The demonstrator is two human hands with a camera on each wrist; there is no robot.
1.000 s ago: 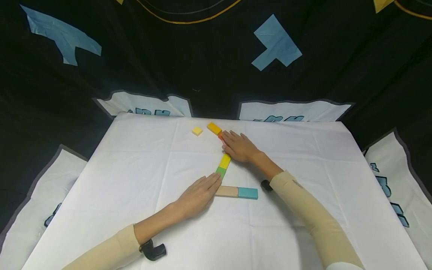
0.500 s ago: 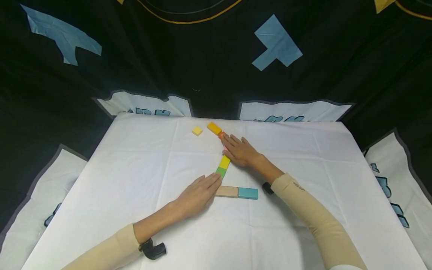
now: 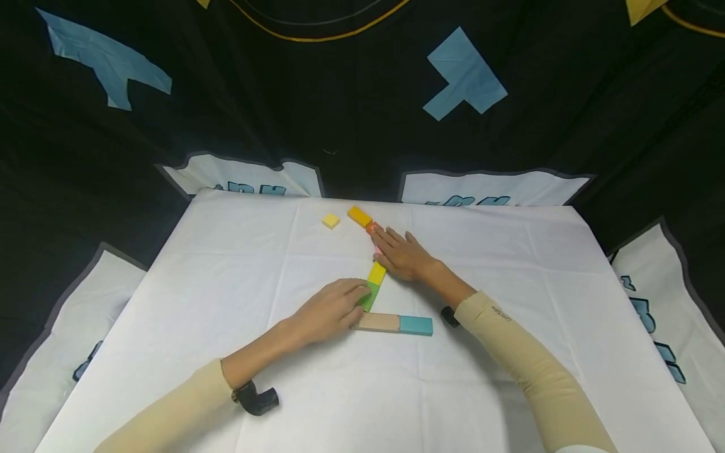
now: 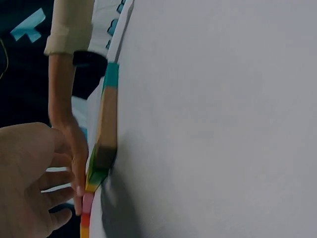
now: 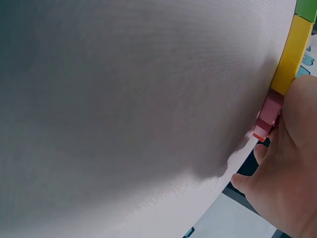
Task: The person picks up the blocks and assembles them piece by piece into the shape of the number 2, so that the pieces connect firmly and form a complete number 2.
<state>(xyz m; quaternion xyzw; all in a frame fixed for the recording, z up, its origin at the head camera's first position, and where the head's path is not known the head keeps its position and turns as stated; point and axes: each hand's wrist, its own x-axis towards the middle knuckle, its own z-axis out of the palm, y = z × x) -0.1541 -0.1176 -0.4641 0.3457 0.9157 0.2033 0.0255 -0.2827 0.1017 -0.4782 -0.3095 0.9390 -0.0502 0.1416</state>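
A bent chain of flat coloured blocks runs down the table. My right hand (image 3: 404, 255) lies with extended fingers over its bend, partly covering the pink block (image 5: 270, 109) and the red-orange block (image 3: 372, 228). Above these is an amber block (image 3: 359, 217); below come a yellow block (image 3: 376, 272) and a green block (image 3: 370, 299). My left hand (image 3: 331, 307) hovers at the green block's left side with fingers loosely bent; the left wrist view shows nothing between them. Beneath its fingertips, a tan block (image 3: 379, 323) meets a teal block (image 3: 416, 326) end to end.
A small pale yellow block (image 3: 331, 221) lies alone left of the amber block. White cloth covers the table (image 3: 481, 390). A black curtain (image 3: 362, 113) with blue tape hangs behind the far edge.
My left hand has lifted and drawn slightly back to the left, its fingers now bent, uncovering more of the green and tan blocks. My right hand has slid slightly down, then stayed still.
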